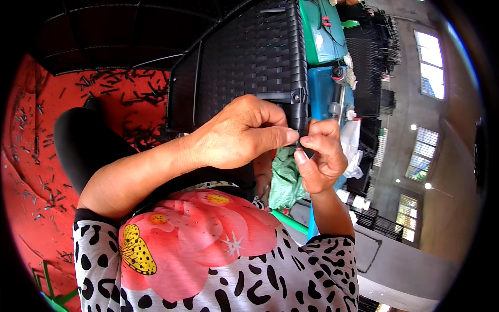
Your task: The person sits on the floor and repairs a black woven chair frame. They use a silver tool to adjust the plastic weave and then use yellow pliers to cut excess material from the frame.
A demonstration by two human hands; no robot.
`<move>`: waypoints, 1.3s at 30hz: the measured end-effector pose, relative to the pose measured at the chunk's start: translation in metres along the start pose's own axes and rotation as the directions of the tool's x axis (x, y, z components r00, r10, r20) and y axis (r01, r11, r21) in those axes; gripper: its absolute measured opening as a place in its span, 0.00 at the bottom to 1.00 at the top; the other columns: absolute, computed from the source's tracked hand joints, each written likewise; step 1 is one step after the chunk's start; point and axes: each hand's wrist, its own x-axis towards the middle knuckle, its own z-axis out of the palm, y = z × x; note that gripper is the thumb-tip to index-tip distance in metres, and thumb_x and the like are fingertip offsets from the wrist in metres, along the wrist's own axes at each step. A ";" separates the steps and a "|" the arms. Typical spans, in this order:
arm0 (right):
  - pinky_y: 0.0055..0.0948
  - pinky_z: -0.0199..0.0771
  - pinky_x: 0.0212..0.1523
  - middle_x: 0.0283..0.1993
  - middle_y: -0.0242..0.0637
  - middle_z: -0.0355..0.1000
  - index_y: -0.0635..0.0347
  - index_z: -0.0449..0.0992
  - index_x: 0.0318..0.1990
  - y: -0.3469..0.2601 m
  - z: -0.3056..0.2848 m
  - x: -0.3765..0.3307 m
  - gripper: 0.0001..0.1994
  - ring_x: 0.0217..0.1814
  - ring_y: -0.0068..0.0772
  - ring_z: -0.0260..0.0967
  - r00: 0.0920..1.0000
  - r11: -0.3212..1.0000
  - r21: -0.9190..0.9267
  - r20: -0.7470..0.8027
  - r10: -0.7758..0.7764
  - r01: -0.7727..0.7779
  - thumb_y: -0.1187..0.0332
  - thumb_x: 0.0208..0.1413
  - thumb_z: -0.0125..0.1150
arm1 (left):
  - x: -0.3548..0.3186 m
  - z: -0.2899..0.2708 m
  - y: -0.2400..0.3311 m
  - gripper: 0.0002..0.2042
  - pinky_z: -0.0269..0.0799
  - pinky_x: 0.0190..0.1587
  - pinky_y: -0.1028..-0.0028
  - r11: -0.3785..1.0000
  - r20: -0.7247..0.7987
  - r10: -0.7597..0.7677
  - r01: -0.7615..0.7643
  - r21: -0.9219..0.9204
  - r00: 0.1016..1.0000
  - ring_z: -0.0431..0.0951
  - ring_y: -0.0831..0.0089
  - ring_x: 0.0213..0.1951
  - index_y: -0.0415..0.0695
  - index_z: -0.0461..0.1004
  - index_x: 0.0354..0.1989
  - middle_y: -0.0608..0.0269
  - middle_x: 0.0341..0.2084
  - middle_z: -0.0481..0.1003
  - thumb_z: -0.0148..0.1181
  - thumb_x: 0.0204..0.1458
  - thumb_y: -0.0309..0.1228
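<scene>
Two bare hands meet at the edge of a black woven wicker panel (244,62), right at the middle of the view. The left hand (236,135) comes in from eight o'clock, its knuckles curled and its thumb and forefinger pressed together on a black wicker strand (306,152) at the panel's rim. The right hand (321,156) rises from five o'clock and pinches the same strand from the other side, its fingertips touching those of the left hand. Both hands are clenched on the strand, not loose. The strand shows only as a short dark piece between and just below the fingers; how far it runs I cannot tell.

The panel fills the space from eleven to one o'clock above the hands, tilted, its weave in neat rows. Around nine o'clock lies a red floor mat (36,171) littered with short black strand offcuts (140,132). At one o'clock stands a teal and blue machine body (325,41), just beside the panel's far edge. A green plastic bag (285,179) hangs at six o'clock under the hands. The person's flowered, spotted shirt (208,260) fills the lower part.
</scene>
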 end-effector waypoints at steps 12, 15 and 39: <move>0.14 0.60 0.26 0.33 0.35 0.57 0.71 0.63 0.48 0.011 0.024 -0.034 0.24 0.33 0.20 0.55 0.993 0.839 0.542 -0.077 0.091 -0.035 0.79 0.39 0.60 | -0.017 0.026 0.009 0.10 0.57 0.21 0.83 0.969 -0.057 -0.133 0.142 0.201 0.990 0.60 0.85 0.18 0.37 0.70 0.21 0.70 0.16 0.64 0.55 0.52 0.27; 0.15 0.61 0.28 0.34 0.34 0.58 0.72 0.62 0.50 0.014 0.022 -0.041 0.25 0.33 0.20 0.56 0.998 0.811 0.584 -0.012 0.058 -0.041 0.79 0.40 0.61 | -0.021 0.028 0.006 0.10 0.55 0.21 0.80 0.974 -0.023 -0.178 0.180 0.134 0.984 0.60 0.83 0.19 0.38 0.69 0.20 0.70 0.17 0.64 0.56 0.51 0.27; 0.38 0.65 0.30 0.29 0.41 0.63 0.62 0.67 0.35 -0.038 0.017 0.071 0.18 0.29 0.44 0.64 0.831 0.938 -0.115 0.507 -0.228 0.328 0.73 0.32 0.64 | -0.033 0.076 -0.014 0.17 0.64 0.21 0.72 0.941 0.070 0.053 -0.073 0.331 0.996 0.69 0.72 0.16 0.36 0.68 0.13 0.60 0.10 0.68 0.52 0.52 0.32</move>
